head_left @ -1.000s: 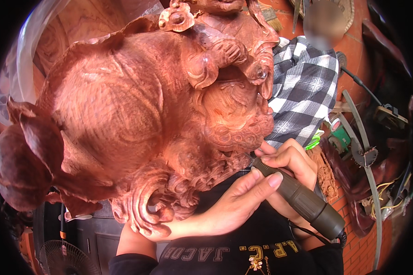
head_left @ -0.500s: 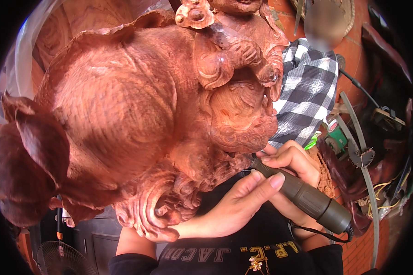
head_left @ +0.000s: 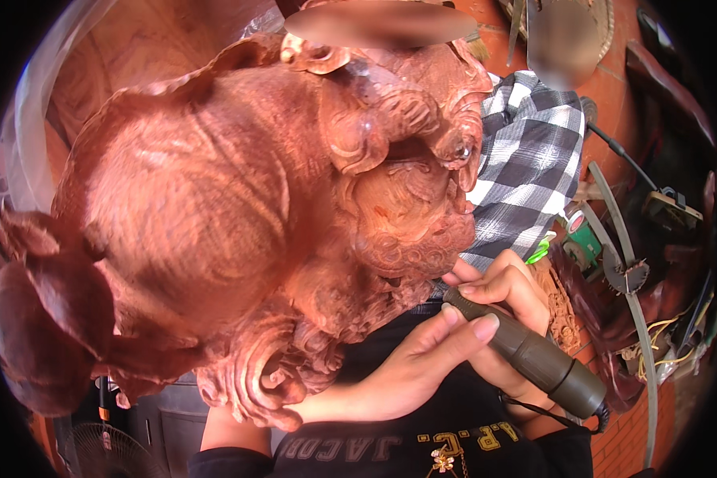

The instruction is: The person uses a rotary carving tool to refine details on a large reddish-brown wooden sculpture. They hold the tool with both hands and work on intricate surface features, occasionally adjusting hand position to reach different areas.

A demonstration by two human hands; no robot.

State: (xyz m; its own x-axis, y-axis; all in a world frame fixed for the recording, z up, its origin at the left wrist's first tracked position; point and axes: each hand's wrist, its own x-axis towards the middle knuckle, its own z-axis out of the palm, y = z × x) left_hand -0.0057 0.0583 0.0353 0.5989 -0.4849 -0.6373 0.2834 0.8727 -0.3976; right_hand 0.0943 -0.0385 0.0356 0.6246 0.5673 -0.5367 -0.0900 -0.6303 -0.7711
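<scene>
Wooden carving (head_left: 207, 175) had shifted slightly L + lower in view vs 0.5 s ago. R hand (head_left: 514, 291) had its grip closed round dk olive handpiece (head_left: 526, 350); L hand (head_left: 418, 358) touched near side, can't tell if gripping. Handpiece's front end was nr carving's lower R edge, contact unclear. Plaid cloth (head_left: 534, 143) lay beyond; fan (head_left: 107, 450) btm L.

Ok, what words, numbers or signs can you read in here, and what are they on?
Black shirt: big block letters across the front, grey toward the left and yellow toward the right. They show clearly, but I won't copy the words out.
Small green object at the right: any writing is too small to read.
Olive handheld tool: I can't make out any writing.
Reddish wood carving: no writing that I can see.
</scene>
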